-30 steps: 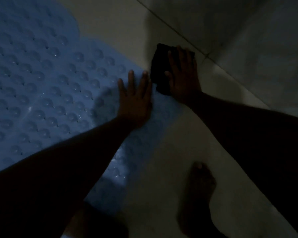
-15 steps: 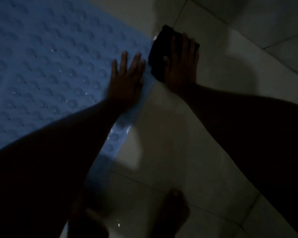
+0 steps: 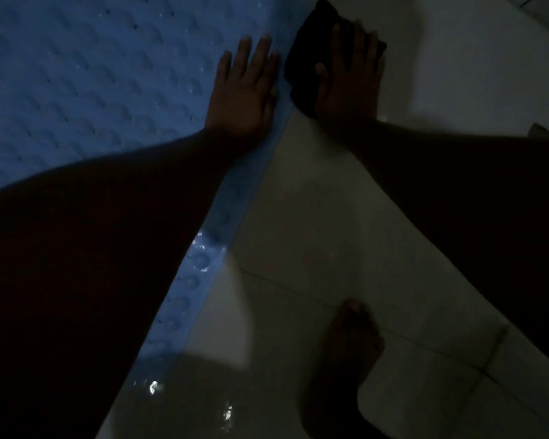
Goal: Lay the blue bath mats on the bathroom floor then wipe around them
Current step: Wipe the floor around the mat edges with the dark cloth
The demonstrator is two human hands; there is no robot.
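Tiled floor (image 3: 314,217), flat hands (image 3: 244,87), cloth (image 3: 308,52)

Dim light, pale tiled floor (image 3: 314,217)

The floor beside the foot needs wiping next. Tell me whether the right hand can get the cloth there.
Probably yes. The right hand lies flat on the cloth beside the mat, and the tiles towards the foot look bare, with nothing in the way.
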